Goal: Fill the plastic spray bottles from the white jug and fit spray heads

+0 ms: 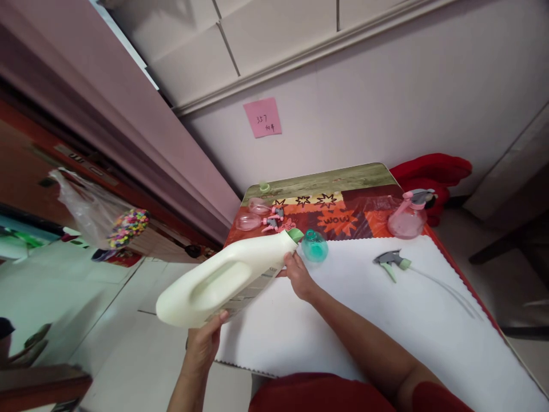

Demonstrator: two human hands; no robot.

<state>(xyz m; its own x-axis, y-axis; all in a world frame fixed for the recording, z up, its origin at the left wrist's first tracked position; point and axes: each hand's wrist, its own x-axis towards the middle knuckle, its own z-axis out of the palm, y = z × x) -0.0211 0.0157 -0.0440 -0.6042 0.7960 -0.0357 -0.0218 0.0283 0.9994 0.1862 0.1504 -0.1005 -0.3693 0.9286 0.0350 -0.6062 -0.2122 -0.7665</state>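
A large pale-green jug-type bottle [231, 274] is tilted, its green spout [295, 234] pointing toward a small clear spray bottle body [314, 247]. That body has a green neck, and green colour shows inside it. Near the jug's lower end, my left hand [208, 337] grips it from beneath. My right hand [298, 276] is wrapped around the jug close to its neck. The palms and some fingers are hidden behind the jug. A grey and green spray head [393, 263] with a long clear tube lies on the white mat to the right.
A pink spray bottle [407, 216] stands at the table's right side. Two more pink spray bottles [249, 221] lie at the back left, near a green cap [265, 187]. The white mat [343, 309] covers the table's front. A plastic bag [103, 212] hangs at the left.
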